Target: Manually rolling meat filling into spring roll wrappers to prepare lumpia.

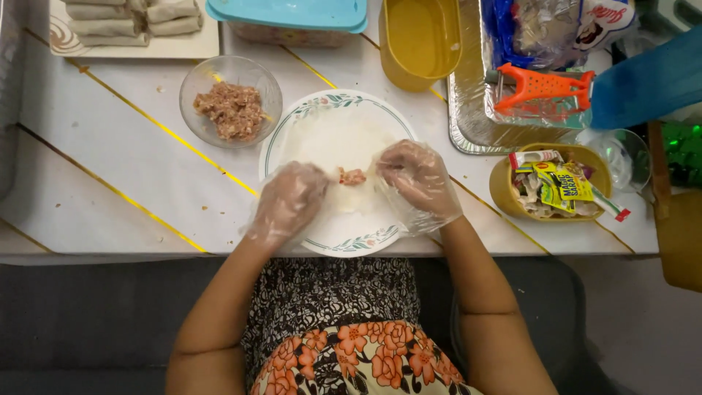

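Note:
A white plate [292,124] with a green floral rim sits at the table's front edge. A thin, pale wrapper sheet [333,143] lies spread on it. A small lump of pinkish minced filling [352,176] rests on the sheet's near part. My left hand [287,202] and my right hand [418,181], both in clear plastic gloves, flank the filling with fingers on the wrapper's near edge. A glass bowl [230,100] of the same minced filling stands left of the plate.
A tray of rolled wrappers [131,25] lies at the back left, beside a teal-lidded container [289,18]. A yellow oval tub [418,42] and a foil tray [468,110] with an orange tool [541,88] stand behind. Another yellow tub [504,192] holds packets.

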